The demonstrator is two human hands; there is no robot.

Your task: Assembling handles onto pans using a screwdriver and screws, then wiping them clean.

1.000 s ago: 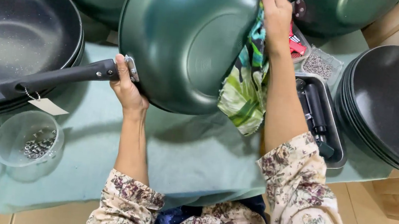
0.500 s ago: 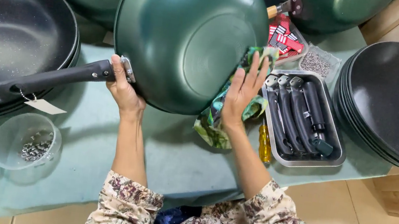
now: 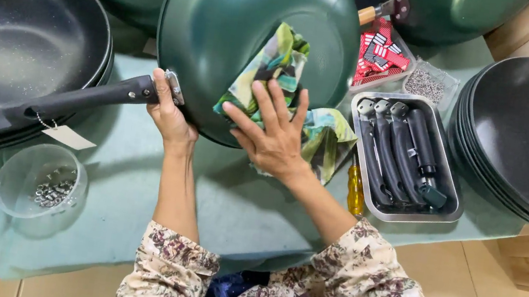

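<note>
A green cloth covered the surface (image 3: 134, 206), crowded around the green pan (image 3: 238, 36): stacked pans left, tray of handles (image 3: 406, 160) right, bare cloth below. My left hand (image 3: 170, 112) gripped the pan's handle joint; my right hand (image 3: 273, 133) pressed a rag (image 3: 276, 61) flat against its tilted underside.

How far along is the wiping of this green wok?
Done: a black handle is already fitted to the green wok. In hand: the left hand steadies it at the handle joint while the right hand presses a patterned cloth on its underside. Left: loose handles wait in the metal tray.
</note>
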